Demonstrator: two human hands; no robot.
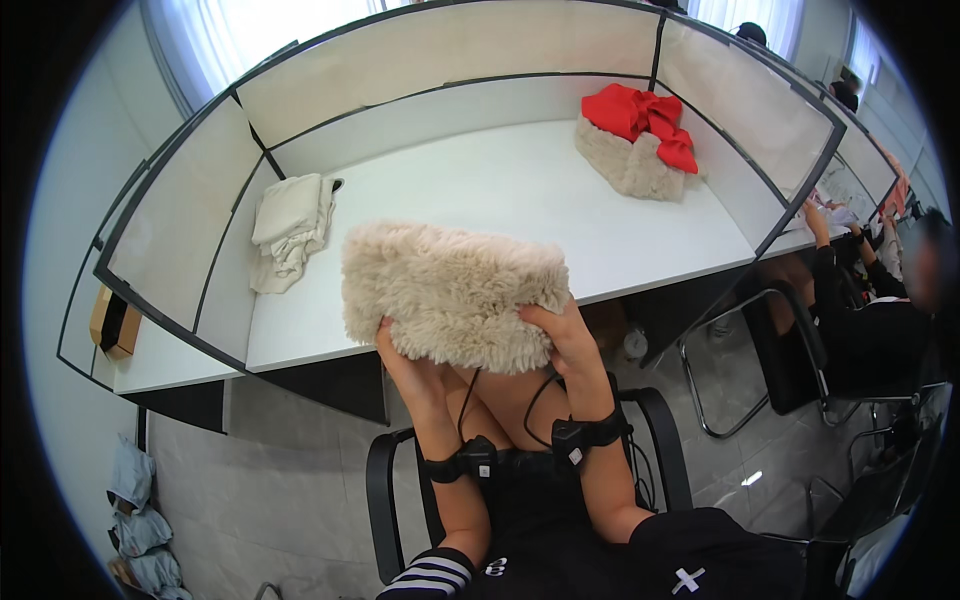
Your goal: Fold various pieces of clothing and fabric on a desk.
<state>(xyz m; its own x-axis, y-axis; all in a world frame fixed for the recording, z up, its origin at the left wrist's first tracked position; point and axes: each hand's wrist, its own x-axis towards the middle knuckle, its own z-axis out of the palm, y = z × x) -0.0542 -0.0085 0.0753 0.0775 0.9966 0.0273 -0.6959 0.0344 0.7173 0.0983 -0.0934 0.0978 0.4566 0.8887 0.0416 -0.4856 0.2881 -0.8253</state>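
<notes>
Both my hands hold up a beige faux-fur piece (457, 296), folded or shaped into a rough rectangle, at the front edge of the white desk (450, 180). My left hand (409, 367) grips its lower left corner, with the thumb on the near side. On the lower right, my right hand (566, 337) pinches it, thumb pressed into the pile. The fingers behind the fur are hidden. At the desk's back right lies another beige fur item (630, 165) with a red fabric piece (637, 112) on top.
A folded cream cloth (289, 225) lies at the desk's left. Framed partition panels (450, 49) surround the desktop. An open cardboard box (116, 322) stands beyond the left panel. To the right, a person (862, 322) sits near a black chair (787, 345). Black straps with small devices circle my forearms.
</notes>
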